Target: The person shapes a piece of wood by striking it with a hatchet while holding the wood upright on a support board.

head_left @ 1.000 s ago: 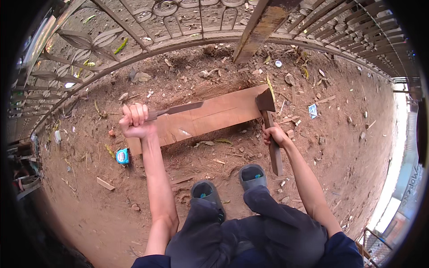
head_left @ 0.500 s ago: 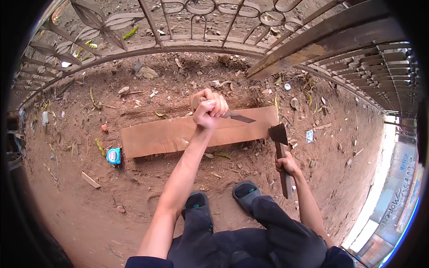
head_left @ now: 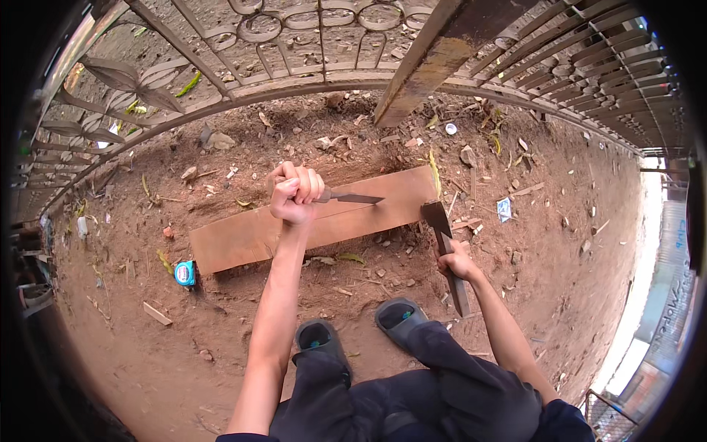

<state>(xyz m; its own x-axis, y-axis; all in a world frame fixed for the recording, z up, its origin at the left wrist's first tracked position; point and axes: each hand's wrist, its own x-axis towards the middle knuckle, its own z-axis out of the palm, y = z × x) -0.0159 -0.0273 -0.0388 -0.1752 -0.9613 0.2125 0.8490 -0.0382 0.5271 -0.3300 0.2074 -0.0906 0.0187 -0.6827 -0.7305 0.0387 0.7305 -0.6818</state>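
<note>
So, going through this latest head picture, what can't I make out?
All in the head view:
Bladed tool: much of its handle is hidden by the fingers of the left hand; seen only from above, tip contact is unclear.
Hatchet: mid-handle, covered by the right hand.
Board: underside, hidden by its own top.
Left sleeve: cut off by the lower edge.

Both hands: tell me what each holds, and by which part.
Left hand: a bladed tool, by its handle. Right hand: a hatchet, around the middle of its shaft.
</note>
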